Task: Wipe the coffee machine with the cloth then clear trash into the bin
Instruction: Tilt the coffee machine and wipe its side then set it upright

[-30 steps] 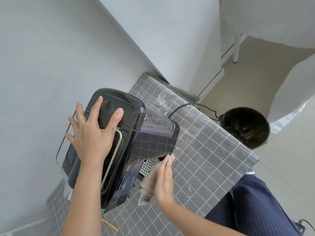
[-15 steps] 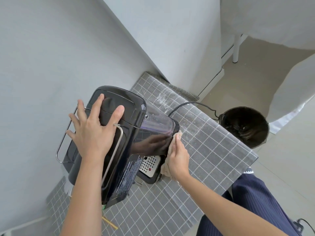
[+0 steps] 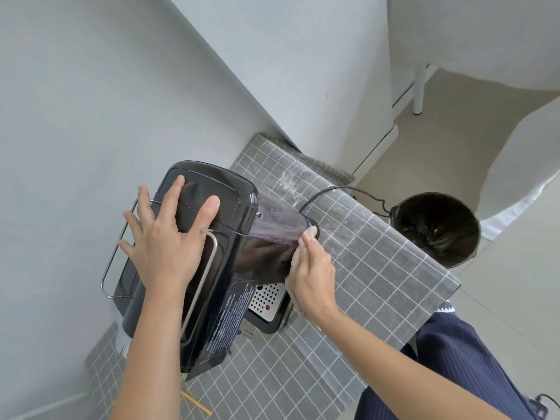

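Note:
A glossy black coffee machine point(image 3: 230, 286) stands on a table with a grey checked cloth cover point(image 3: 378, 268). My left hand point(image 3: 165, 244) lies flat on the machine's top, fingers spread over the lid and the wire rail. My right hand point(image 3: 312, 277) presses a beige cloth point(image 3: 298, 256) against the machine's front face, beside the clear water tank point(image 3: 278, 222). Most of the cloth is hidden under my palm. A round black bin point(image 3: 436, 228) sits on the floor past the table's far corner. A yellow stick point(image 3: 197, 403) and a green scrap point(image 3: 183, 378) lie by the machine's near corner.
The perforated metal drip tray point(image 3: 266, 300) shows below my right hand. A black power cord point(image 3: 348, 190) runs across the table toward the bin. Grey walls close the left and back. A white-draped table and its leg point(image 3: 419, 86) stand beyond the bin. My striped trouser leg point(image 3: 472, 359) is at lower right.
My right hand with the cloth has slid up the machine's front, from beside the drip tray to the edge by the water tank. My left hand has stayed on top.

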The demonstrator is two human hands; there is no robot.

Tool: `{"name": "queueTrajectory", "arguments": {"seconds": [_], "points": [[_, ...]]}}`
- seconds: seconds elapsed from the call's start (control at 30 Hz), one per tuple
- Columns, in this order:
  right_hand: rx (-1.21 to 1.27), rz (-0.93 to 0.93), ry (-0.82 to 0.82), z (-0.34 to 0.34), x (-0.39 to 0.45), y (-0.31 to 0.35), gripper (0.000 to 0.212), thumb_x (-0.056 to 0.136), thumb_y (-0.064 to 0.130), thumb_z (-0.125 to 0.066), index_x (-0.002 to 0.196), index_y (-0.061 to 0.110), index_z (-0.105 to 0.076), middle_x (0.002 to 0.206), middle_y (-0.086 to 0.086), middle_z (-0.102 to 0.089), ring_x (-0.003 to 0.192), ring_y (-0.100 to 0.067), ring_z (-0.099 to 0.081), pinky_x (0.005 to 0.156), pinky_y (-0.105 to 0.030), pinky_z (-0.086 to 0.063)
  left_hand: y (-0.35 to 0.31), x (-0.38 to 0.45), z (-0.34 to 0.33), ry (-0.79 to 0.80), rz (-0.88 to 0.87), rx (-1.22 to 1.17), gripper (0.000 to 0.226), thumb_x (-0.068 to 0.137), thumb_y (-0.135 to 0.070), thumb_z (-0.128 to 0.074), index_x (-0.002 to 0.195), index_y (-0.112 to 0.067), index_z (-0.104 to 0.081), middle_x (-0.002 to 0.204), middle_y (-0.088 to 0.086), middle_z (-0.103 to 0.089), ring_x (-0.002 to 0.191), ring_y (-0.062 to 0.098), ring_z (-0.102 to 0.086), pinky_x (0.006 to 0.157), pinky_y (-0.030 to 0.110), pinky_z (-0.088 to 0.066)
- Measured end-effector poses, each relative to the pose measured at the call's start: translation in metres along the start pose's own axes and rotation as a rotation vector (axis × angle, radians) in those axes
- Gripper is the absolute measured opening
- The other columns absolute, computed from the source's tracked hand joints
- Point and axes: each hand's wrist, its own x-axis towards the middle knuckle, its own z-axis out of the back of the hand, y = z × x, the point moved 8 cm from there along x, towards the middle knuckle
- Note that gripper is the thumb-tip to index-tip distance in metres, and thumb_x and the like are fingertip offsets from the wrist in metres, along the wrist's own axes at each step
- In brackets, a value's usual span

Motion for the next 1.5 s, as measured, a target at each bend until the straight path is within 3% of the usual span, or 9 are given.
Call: {"name": "queueTrajectory", "arguments": {"seconds": [0.2,0.4,0.53,0.8,0.97,1.07,1.2,1.3,1.5], "points": [[-0.024,-0.012,0.013,0.005,0.038,0.01,0.042,0.105,0.025,-0.025,0.147,0.026,-0.031,0.132,-0.001,-0.055,0.119,-0.018,-0.04,0.087,-0.033,-0.032,0.0,0.001,0.001,-0.013,-0.008,0.003,0.081,0.066,-0.091,-0.023,0.138,-0.055,-0.03,0.16,0.0,-0.014,0.147,0.031,-0.012,0.11,0.067,-0.013],[0.104,0.313,0.02,0.006,-0.01,0.115,0.04,0.103,0.029,-0.034,0.142,0.035,-0.043,0.111,0.007,-0.059,0.097,0.004,-0.04,0.075,-0.004,-0.033,0.001,0.002,-0.001,0.002,-0.007,0.004,0.08,0.067,-0.09,-0.022,0.139,-0.055,-0.028,0.161,0.0,-0.012,0.147,0.031,-0.01,0.11,0.068,-0.012],[0.089,0.457,0.012,0.008,-0.007,0.141,0.039,0.103,0.037,-0.03,0.139,0.038,-0.046,0.121,0.022,-0.061,0.111,-0.01,-0.045,0.085,-0.019,-0.039,0.0,0.002,-0.001,0.006,-0.011,-0.009,0.081,0.067,-0.09,-0.023,0.139,-0.055,-0.027,0.161,-0.001,-0.01,0.147,0.033,-0.008,0.11,0.068,-0.01],[-0.268,0.294,0.085,-0.002,0.075,0.016,0.043,0.104,0.031,-0.026,0.133,0.027,-0.057,0.134,0.01,-0.061,0.12,-0.017,-0.054,0.105,-0.039,-0.038,-0.001,0.002,-0.001,-0.004,-0.006,-0.007,0.083,0.065,-0.092,-0.021,0.138,-0.055,-0.029,0.161,-0.001,-0.012,0.147,0.032,-0.01,0.11,0.068,-0.011],[-0.494,0.344,0.075,0.013,0.057,-0.033,0.03,0.102,0.029,-0.038,0.104,0.019,-0.066,0.095,0.003,-0.07,0.083,-0.019,-0.06,0.076,-0.028,-0.043,-0.001,0.001,0.0,-0.014,-0.009,0.011,0.082,0.066,-0.091,-0.021,0.138,-0.054,-0.03,0.16,0.001,-0.014,0.146,0.031,-0.013,0.109,0.068,-0.013],[-0.28,0.228,0.109,0.038,0.043,-0.029,0.032,0.103,0.028,-0.037,0.103,0.017,-0.067,0.084,0.007,-0.071,0.07,-0.008,-0.065,0.067,-0.03,-0.055,0.0,0.001,-0.001,-0.003,0.001,-0.004,0.08,0.067,-0.09,-0.023,0.139,-0.055,-0.029,0.161,-0.001,-0.012,0.147,0.032,-0.009,0.11,0.067,-0.009],[0.166,-0.065,0.089,0.052,0.066,-0.024,0.034,0.099,0.034,-0.036,0.12,0.035,-0.063,0.129,0.01,-0.063,0.119,-0.008,-0.055,0.106,-0.035,-0.039,0.0,0.001,-0.001,0.004,0.009,-0.017,0.08,0.067,-0.089,-0.025,0.14,-0.054,-0.028,0.161,-0.002,-0.01,0.148,0.033,-0.006,0.111,0.067,-0.007],[0.096,-0.071,0.197,0.031,0.088,-0.009,0.039,0.095,0.054,-0.04,0.117,0.035,-0.067,0.121,0.011,-0.067,0.115,-0.011,-0.058,0.105,-0.038,-0.041,0.0,0.001,0.0,-0.001,0.005,-0.015,0.08,0.067,-0.089,-0.025,0.14,-0.054,-0.028,0.161,-0.002,-0.011,0.148,0.032,-0.006,0.111,0.066,-0.007],[-0.058,0.022,0.082,0.01,0.102,-0.007,0.028,0.097,0.029,-0.05,0.113,0.022,-0.073,0.11,0.004,-0.073,0.098,-0.007,-0.058,0.092,-0.029,-0.045,0.0,0.001,-0.001,-0.005,0.009,-0.013,0.081,0.066,-0.09,-0.023,0.139,-0.055,-0.028,0.161,-0.003,-0.011,0.148,0.032,-0.006,0.11,0.067,-0.007]]}}
